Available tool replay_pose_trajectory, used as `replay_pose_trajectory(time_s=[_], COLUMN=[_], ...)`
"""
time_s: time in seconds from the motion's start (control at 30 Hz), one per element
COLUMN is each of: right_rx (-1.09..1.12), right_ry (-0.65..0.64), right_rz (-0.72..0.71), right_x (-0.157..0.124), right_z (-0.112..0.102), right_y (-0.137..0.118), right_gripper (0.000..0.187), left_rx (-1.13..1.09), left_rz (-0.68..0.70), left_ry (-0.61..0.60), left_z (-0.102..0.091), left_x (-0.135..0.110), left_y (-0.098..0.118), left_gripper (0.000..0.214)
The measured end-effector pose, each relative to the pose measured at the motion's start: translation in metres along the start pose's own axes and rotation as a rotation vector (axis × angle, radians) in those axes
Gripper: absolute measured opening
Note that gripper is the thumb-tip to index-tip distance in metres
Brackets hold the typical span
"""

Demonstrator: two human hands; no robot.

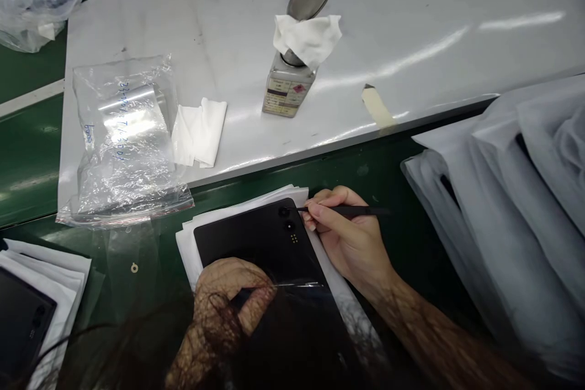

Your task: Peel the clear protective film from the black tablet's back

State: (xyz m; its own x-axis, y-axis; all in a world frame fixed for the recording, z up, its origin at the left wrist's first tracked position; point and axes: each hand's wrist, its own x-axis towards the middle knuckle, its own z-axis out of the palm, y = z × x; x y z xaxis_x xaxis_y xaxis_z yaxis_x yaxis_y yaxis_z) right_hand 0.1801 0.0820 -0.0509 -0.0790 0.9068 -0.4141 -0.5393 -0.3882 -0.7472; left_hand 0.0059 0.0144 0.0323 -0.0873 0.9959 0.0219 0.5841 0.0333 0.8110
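Observation:
A black tablet [242, 226] lies with its back up on white wrapping sheets [185, 247], its two round camera lenses [287, 218] near the top right corner. Held like a pencil in my right hand [345, 228] are slim black tweezers [351, 211], their tip beside the upper lens. My left hand [235, 283] rests on the tablet's back with thumb and forefinger pinched together. A thin bright line runs from that pinch, and whether it is a film edge or a reflection I cannot tell. Hair partly covers the lower view.
Left of the tablet, a small pale ring [134, 268] lies on a clear film strip. Another tablet [22, 311] sits at the lower left. A zip bag [132, 134], folded white cloth [201, 133] and metal solvent can [287, 88] stand beyond; wrapped items [512, 207] line the right.

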Motion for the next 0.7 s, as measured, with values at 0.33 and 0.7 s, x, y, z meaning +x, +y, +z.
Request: replay_pose_trajectory(time_s=[0.33,0.7], right_rx=[-0.058,-0.118], right_ry=[-0.012,-0.051], right_rz=[-0.071,-0.203], right_x=[-0.002,-0.003], right_z=[-0.003,-0.008], right_y=[0.002,-0.009], right_gripper=[0.038,0.031], left_rx=[-0.011,-0.037], left_rz=[0.101,0.045], left_ry=[-0.024,-0.015], left_z=[0.001,0.000], left_x=[-0.004,-0.006], left_y=[-0.011,-0.009], left_gripper=[0.022,0.018])
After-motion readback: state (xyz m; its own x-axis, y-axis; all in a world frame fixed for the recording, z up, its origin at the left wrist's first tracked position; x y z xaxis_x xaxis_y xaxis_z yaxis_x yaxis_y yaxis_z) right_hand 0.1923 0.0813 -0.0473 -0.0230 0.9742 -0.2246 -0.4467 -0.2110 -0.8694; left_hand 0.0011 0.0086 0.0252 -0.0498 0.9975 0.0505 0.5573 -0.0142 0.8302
